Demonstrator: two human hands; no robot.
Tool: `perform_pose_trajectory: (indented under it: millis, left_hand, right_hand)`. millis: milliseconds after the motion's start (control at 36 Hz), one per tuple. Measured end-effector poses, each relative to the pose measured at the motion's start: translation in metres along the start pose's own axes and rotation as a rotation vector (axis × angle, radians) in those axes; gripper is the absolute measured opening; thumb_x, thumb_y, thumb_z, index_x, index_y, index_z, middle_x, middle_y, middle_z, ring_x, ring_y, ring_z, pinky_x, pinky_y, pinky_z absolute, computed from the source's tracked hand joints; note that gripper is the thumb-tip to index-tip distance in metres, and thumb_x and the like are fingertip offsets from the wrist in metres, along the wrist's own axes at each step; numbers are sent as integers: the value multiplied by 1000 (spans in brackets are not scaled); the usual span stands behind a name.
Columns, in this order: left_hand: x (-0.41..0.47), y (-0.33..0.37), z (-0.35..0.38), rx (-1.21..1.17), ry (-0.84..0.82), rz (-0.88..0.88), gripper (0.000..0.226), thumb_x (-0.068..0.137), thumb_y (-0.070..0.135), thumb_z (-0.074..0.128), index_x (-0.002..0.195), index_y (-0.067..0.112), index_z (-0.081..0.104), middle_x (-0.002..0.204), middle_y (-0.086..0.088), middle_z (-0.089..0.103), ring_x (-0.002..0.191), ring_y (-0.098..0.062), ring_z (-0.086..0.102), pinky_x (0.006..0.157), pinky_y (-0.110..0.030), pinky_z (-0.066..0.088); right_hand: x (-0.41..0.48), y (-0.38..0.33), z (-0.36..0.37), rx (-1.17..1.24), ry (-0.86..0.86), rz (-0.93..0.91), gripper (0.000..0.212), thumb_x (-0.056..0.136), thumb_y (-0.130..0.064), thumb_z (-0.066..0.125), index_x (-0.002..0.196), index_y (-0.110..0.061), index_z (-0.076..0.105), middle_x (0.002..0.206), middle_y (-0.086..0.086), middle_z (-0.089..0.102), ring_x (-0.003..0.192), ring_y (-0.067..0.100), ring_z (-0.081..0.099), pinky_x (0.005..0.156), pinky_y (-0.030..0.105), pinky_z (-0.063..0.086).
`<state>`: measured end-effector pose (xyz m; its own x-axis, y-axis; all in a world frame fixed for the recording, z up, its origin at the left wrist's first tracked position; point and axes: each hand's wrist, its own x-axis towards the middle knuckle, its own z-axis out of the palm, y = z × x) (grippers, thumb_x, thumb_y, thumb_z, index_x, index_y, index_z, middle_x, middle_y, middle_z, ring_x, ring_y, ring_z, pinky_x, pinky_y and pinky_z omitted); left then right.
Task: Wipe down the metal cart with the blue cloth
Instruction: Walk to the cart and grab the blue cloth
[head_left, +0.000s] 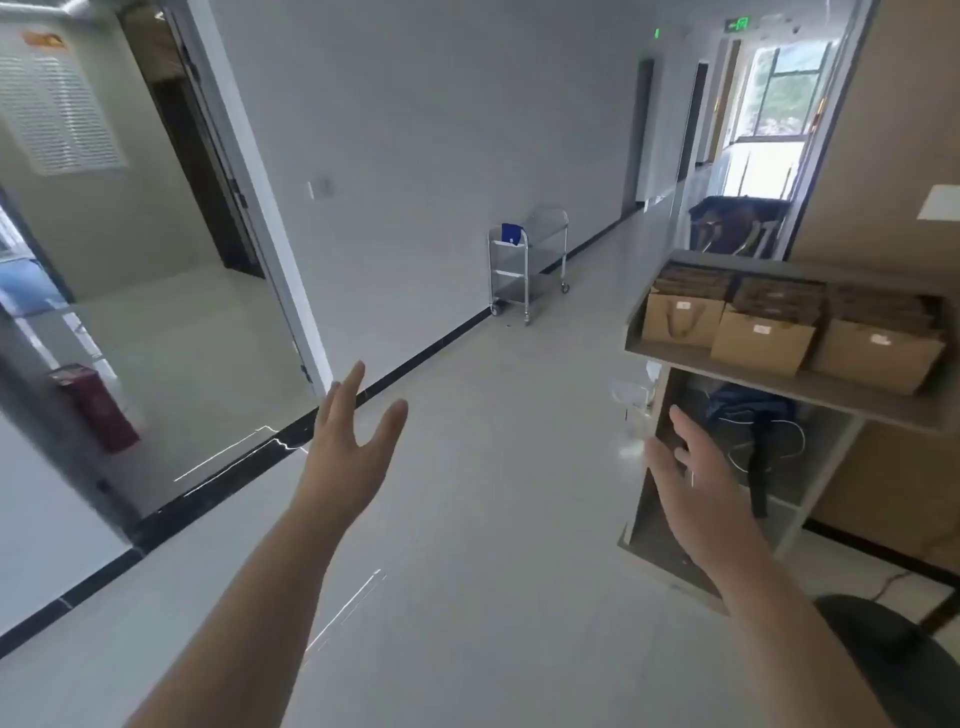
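Observation:
A three-shelf metal cart (545, 260) on small wheels stands far down the corridor against the left wall. A blue cloth (511, 234) hangs over the near end rail of its top shelf. My left hand (348, 447) is stretched out in front of me with fingers spread and holds nothing. My right hand (685, 467) is also raised with fingers straight and empty, in front of a shelf unit. Both hands are several steps short of the cart.
A grey shelf unit (675, 353) with several brown paper bags (763, 343) stands close on the right, with a dark bag and cables below. A doorway opens on the left with a red fire extinguisher (98, 410). A dark chair (883, 649) sits at lower right. A dark bin (737, 223) stands by the far window.

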<state>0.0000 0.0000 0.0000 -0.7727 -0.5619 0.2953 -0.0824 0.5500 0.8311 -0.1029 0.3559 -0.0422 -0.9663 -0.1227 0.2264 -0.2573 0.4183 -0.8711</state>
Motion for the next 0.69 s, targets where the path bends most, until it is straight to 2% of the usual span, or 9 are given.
perform_pose_trajectory:
  millis: [56, 111, 167, 278, 333, 389, 444, 583, 694]
  left_hand:
    - [0, -1, 14, -9, -23, -50, 68, 79, 90, 55, 139, 78, 26, 156, 18, 43, 150, -17, 39, 119, -56, 39]
    - [-3, -9, 26, -32, -68, -86, 78, 77, 91, 55, 146, 68, 29, 155, 23, 43, 149, -19, 41, 121, -55, 37]
    - [-3, -15, 32, -16, -76, -100, 82, 82, 84, 57, 154, 58, 27, 159, 27, 37, 150, -13, 38, 124, -49, 34]
    - [12, -32, 28, -4, -42, -158, 71, 89, 73, 61, 152, 59, 31, 161, 29, 34, 143, -15, 45, 116, -42, 39]
    - [21, -37, 20, -16, -6, -208, 62, 92, 68, 62, 148, 63, 33, 158, 27, 39, 136, -18, 52, 108, -42, 44]
    - [26, -36, 15, -2, 7, -193, 55, 93, 66, 62, 142, 66, 38, 152, 23, 49, 132, -14, 56, 103, -42, 47]
    - [61, -66, 6, -47, 35, -230, 50, 92, 65, 62, 139, 65, 43, 148, 24, 53, 130, -11, 59, 103, -43, 48]
    - [96, -84, 2, -68, 67, -236, 40, 99, 53, 62, 136, 62, 48, 144, 25, 55, 126, -12, 61, 103, -43, 47]
    - [168, -120, 6, -115, 27, -291, 42, 100, 54, 61, 139, 58, 49, 120, 36, 59, 127, -14, 61, 110, -47, 46]
  right_hand:
    - [5, 9, -9, 28, -7, 41, 64, 102, -68, 49, 161, -52, 28, 168, -26, 30, 151, 5, 35, 108, 31, 41]
    - [13, 23, -13, 10, -25, 85, 65, 102, -68, 51, 161, -50, 30, 168, -24, 31, 154, 6, 34, 118, 38, 33]
    - [23, 31, -11, 2, -29, 102, 65, 101, -68, 51, 161, -50, 30, 168, -24, 31, 154, 7, 35, 118, 39, 31]
    - [46, 26, 3, -10, -44, 85, 65, 101, -66, 53, 160, -51, 31, 166, -21, 34, 147, 4, 40, 116, 38, 35]
    - [61, 18, 15, -16, -72, 69, 65, 101, -67, 52, 160, -50, 31, 166, -21, 33, 148, 5, 40, 116, 38, 36]
    - [68, 9, 19, -45, -97, 41, 65, 101, -68, 50, 160, -51, 30, 167, -24, 30, 149, 4, 37, 113, 34, 34]
    - [105, 2, 64, -78, -151, 12, 65, 102, -69, 49, 161, -50, 28, 167, -25, 29, 150, 2, 34, 113, 32, 30]
    - [133, -27, 104, -128, -259, -113, 66, 104, -55, 55, 163, -43, 29, 164, -29, 27, 146, -14, 21, 117, 23, 20]
    - [188, -49, 156, -176, -267, -147, 64, 105, -51, 56, 163, -41, 32, 157, -33, 29, 146, -14, 22, 120, 23, 21]
